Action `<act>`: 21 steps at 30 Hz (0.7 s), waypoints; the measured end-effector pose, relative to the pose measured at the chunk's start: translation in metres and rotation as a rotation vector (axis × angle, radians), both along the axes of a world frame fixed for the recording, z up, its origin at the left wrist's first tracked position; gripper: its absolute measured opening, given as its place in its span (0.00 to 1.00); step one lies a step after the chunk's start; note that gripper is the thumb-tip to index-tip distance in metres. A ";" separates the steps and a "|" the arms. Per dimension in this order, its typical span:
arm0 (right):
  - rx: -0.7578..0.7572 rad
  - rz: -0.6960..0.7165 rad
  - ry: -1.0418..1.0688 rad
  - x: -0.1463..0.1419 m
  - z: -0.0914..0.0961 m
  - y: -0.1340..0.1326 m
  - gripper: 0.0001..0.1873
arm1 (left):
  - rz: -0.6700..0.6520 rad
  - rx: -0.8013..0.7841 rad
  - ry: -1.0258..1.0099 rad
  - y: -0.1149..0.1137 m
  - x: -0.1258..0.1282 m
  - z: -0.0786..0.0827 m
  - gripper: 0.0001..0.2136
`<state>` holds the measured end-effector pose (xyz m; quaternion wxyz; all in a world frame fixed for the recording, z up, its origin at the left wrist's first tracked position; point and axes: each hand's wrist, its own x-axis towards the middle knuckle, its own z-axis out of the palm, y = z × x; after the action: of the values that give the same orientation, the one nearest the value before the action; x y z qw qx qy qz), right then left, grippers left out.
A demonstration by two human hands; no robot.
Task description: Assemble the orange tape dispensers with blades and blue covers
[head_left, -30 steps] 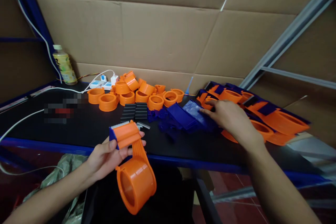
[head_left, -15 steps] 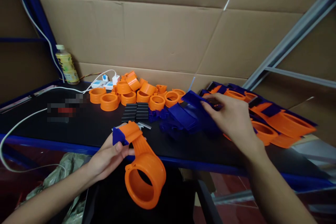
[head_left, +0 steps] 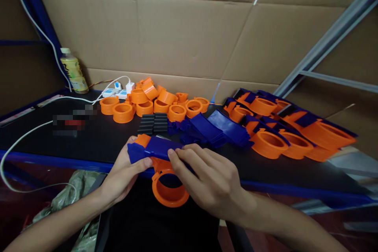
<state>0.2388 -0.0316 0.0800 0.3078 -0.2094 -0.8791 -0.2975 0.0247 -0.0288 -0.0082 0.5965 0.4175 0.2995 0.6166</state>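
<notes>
My left hand (head_left: 121,175) is closed around the upper end of an orange tape dispenser (head_left: 171,197), whose round ring hangs below over the table's front edge. A small blue end piece (head_left: 136,152) sits at the dispenser's left tip. In the fingers of my right hand (head_left: 208,177) is a flat blue plastic plate (head_left: 162,148), laid along the top of the orange body; whether it is locked on I cannot tell. Beyond my hands lie stacked blue plates (head_left: 228,126), small blue pieces (head_left: 178,126) and ridged black strips (head_left: 147,123).
Several orange dispenser bodies (head_left: 123,112) are heaped at the back. Orange-and-blue dispensers (head_left: 270,143) pile up at the right. A power strip (head_left: 118,93) with white cables and a yellow-labelled bottle (head_left: 75,73) stand at the back left. Cardboard (head_left: 177,35) walls the rear.
My right hand has brought the blue plate from the stack at the right down onto the tape dispenser. The dispenser's ring has swung upward slightly in my left hand.
</notes>
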 end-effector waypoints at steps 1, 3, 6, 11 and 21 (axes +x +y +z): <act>0.018 -0.001 -0.010 -0.001 0.000 0.000 0.11 | 0.007 -0.004 0.000 0.000 0.000 0.000 0.14; 0.035 -0.005 -0.021 -0.001 0.000 0.000 0.12 | 0.025 -0.002 -0.011 0.000 0.001 0.000 0.14; 0.017 -0.031 -0.026 0.000 -0.001 -0.002 0.12 | 0.025 0.017 -0.026 -0.002 0.004 0.002 0.14; 0.044 -0.040 -0.046 0.003 -0.007 -0.002 0.08 | 0.010 0.005 0.022 -0.006 0.008 0.003 0.17; 0.017 -0.024 -0.036 0.008 -0.007 -0.002 0.10 | 0.049 -0.020 0.048 -0.006 0.006 0.005 0.18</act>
<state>0.2468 -0.0340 0.0730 0.2903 -0.2120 -0.8793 -0.3124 0.0306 -0.0350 -0.0033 0.5779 0.4186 0.3299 0.6180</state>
